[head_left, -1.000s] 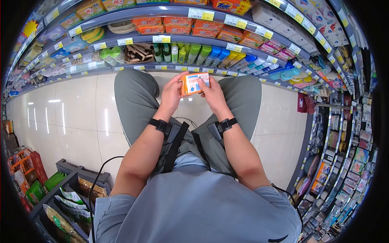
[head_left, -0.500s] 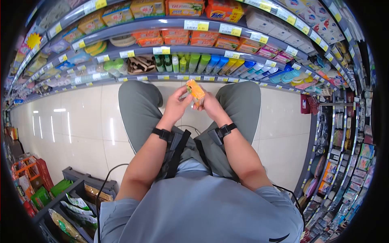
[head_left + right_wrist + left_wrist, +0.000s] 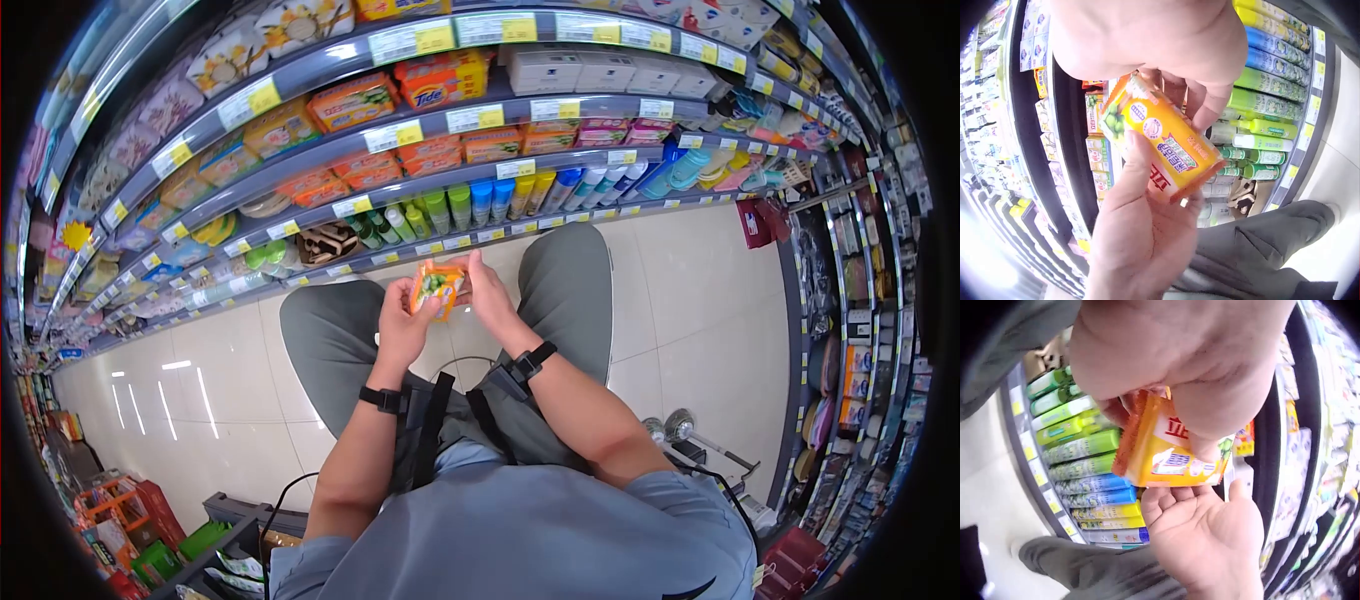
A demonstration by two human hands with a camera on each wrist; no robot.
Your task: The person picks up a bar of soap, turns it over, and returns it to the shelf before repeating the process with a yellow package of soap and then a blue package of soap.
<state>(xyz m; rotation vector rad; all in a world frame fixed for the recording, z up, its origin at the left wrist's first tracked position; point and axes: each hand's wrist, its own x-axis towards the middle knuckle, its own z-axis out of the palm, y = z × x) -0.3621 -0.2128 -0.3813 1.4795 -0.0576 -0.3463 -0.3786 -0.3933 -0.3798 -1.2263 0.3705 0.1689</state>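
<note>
An orange wrapped soap bar is between my hands, above the gap between my knees. Its printed orange front with green fruit shows in the right wrist view, where the wrapper lies tilted. My left hand grips one end, the thumb lying across the front and the fingers behind. My right hand supports the other end; in the left wrist view its fingertips touch the wrapper's edge, the palm faces up and the thumb stands clear of it.
Shelves ahead hold orange soap packs, Tide packs and upright spray cans. Price tags run along the shelf edge. Metal trolley wheels stand on the floor at right. A dark rack is behind at left.
The soap bar has turned over from its white label side, past its edge, to its orange front. My right thumb has come off it. The view has swung round, bringing trolley wheels into sight.
</note>
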